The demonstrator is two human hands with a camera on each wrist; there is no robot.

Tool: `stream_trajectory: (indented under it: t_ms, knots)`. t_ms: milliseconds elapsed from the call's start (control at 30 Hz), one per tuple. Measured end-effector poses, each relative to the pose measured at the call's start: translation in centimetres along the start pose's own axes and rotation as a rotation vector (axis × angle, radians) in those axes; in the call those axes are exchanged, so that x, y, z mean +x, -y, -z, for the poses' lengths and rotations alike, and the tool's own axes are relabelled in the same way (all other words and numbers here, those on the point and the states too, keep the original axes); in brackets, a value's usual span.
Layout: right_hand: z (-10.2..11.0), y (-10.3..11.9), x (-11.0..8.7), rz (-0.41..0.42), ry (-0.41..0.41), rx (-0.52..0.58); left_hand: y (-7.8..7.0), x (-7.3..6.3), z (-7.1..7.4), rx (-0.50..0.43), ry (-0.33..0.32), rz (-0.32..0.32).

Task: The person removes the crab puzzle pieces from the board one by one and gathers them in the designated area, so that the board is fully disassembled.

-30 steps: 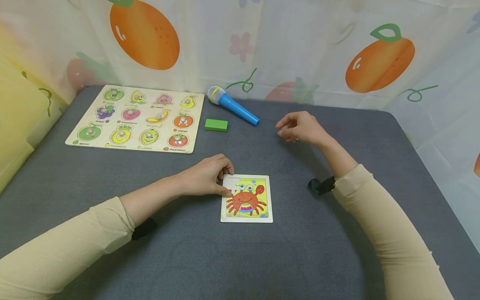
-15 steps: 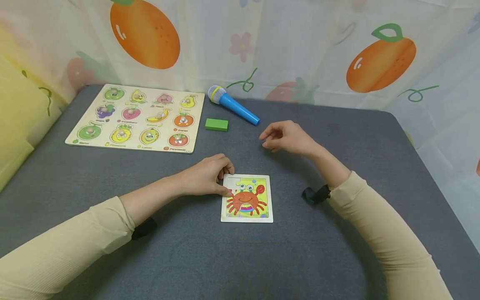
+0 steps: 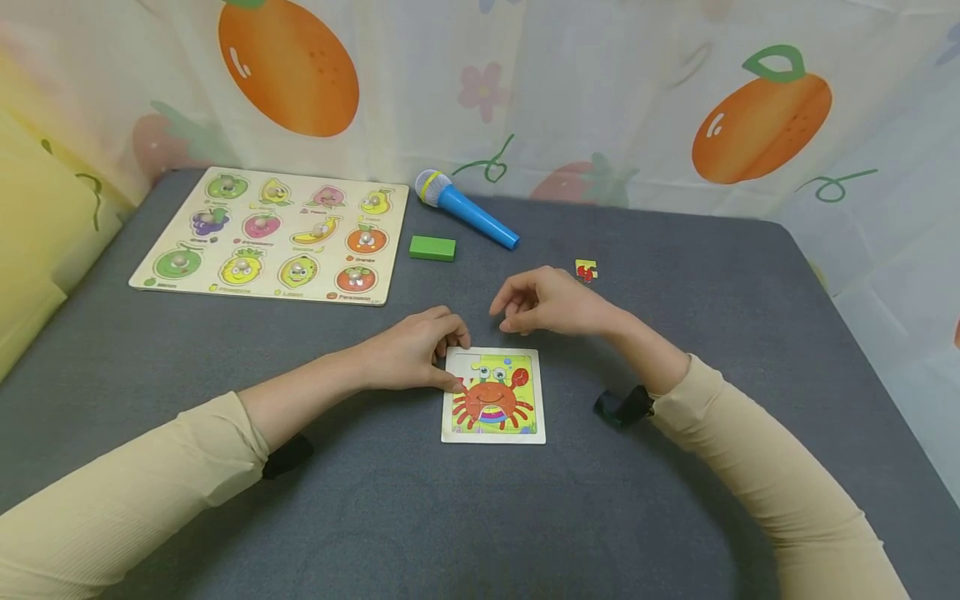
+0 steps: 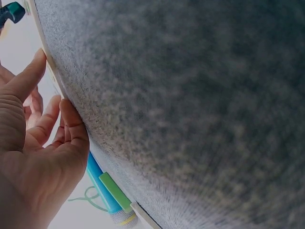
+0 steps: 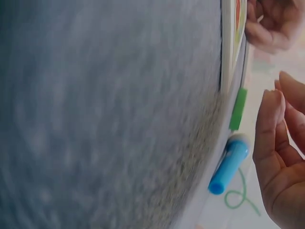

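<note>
My left hand [image 3: 408, 352] grips the left side of a small square crab jigsaw puzzle [image 3: 542, 408], thumb at its left edge and fingers at the far left corner. A bare whitish patch shows at the puzzle's upper left. In the left wrist view, the left hand's thumb and fingers lie along the puzzle's edge. My right hand [image 3: 558, 304] hovers just beyond the puzzle with loosely bent fingers. In the right wrist view nothing shows between its fingertips. A loose yellow and red puzzle piece [image 3: 586, 269] lies on the table behind the right hand.
A wooden fruit peg board [image 3: 288, 287] lies at the back left of the grey table [image 3: 480, 517]. Right of it are a green block [image 3: 432, 248] and a blue toy microphone [image 3: 480, 218]. A fruit-print curtain [image 3: 585, 83] hangs along the back.
My right hand has moved left and nearer, toward the puzzle, uncovering the loose piece on the table. The left hand has stayed at the puzzle's edge.
</note>
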State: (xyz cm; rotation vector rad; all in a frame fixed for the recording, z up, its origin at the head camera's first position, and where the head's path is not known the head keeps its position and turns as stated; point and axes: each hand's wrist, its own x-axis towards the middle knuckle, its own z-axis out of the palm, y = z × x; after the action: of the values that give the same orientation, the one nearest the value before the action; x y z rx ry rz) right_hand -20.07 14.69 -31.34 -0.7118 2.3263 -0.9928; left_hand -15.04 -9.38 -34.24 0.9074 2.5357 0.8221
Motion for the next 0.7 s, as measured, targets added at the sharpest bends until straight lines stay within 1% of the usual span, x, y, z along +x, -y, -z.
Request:
stream_trajectory:
  t_ms: [133,267,467,700]
  knots:
    - [-0.7,0.4,-0.1,0.041,0.068,-0.044,0.1,0.0,0.0,0.005,-0.007,-0.014]
    - [-1.2,0.7,-0.1,0.077,0.126,-0.075,0.1,0.0,0.0,0.008,-0.01,-0.015]
    - [-1.6,0.9,-0.2,0.069,0.187,-0.084,0.0,0.0,-0.1,0.004,-0.004,0.002]
    - [-1.8,0.7,-0.4,0.074,0.226,-0.09,0.0,-0.1,-0.1,-0.004,-0.002,0.001]
